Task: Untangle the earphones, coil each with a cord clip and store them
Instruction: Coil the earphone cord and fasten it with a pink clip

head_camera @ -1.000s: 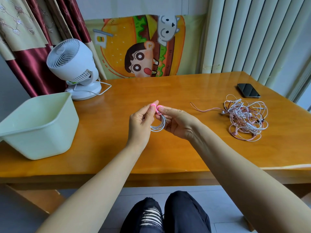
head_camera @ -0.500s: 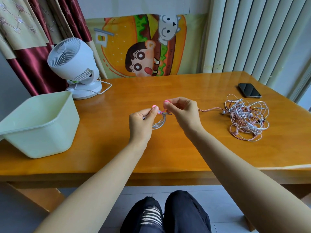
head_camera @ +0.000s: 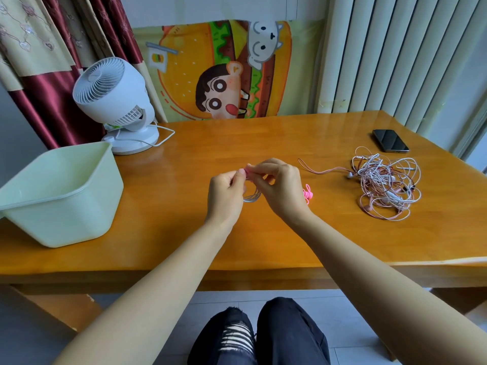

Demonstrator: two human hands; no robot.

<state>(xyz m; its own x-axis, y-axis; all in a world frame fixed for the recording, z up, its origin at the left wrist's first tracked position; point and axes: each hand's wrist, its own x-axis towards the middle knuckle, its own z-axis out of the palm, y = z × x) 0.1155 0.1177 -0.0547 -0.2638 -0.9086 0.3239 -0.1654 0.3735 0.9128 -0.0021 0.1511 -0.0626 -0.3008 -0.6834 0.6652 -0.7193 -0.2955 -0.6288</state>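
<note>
Above the middle of the table, my left hand (head_camera: 225, 192) and my right hand (head_camera: 279, 188) meet at a coiled white earphone (head_camera: 251, 197). Both pinch a pink cord clip (head_camera: 247, 171) at the top of the coil, and the loops hang below my fingers. Several more pink cord clips (head_camera: 307, 197) lie on the table just right of my right hand. A tangled pile of pink and white earphones (head_camera: 387, 187) lies on the table further right, with one pink cord trailing left from it.
A pale green plastic tub (head_camera: 56, 196) stands at the table's left. A white desk fan (head_camera: 116, 101) with its cable stands behind the tub. A black phone (head_camera: 390, 140) lies at the far right. The wooden table (head_camera: 184, 233) ends near my knees.
My right hand turned from palm-up under the coil to palm-down over it. Both hands came close together at the clip. The spare clips beside my right hand came into view.
</note>
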